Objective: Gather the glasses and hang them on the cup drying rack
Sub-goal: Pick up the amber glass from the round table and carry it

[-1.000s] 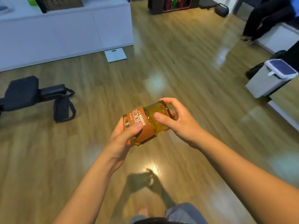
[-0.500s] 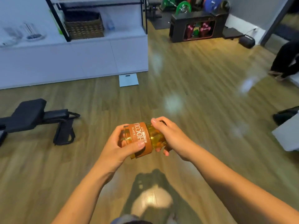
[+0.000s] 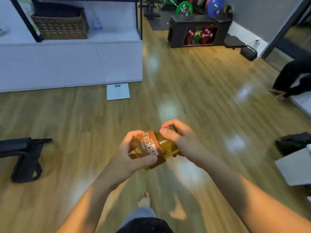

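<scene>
Wooden floor (image 3: 202,81) fills most of my view, glossy with patches of reflected light, and it is the main hazard: hard boards directly beneath what I carry. White cabinet (image 3: 70,64) stands ahead to my left, bearing a woven basket (image 3: 60,26) on its top; a flat bathroom scale (image 3: 118,91) lies on the floor at its foot, near my likely path. A black bench (image 3: 21,153) sits low at my left.

No cup drying rack is visible from here, so I judge the glass still has some way to travel.

My bare foot (image 3: 143,198) is stepping forward (motion blur suggests I am walking), and a slip or a stubbed toe on the scale could jolt my grip.

Amber glass (image 3: 165,146), with a brown printed band, lies tilted on its side in mid-air in front of my waist. My left hand (image 3: 133,155) is closed around the banded end; my right hand (image 3: 180,137) is wrapped over the other end. Smooth glass could slide out if either hand loosens, and it would likely shatter beside my bare foot.
</scene>
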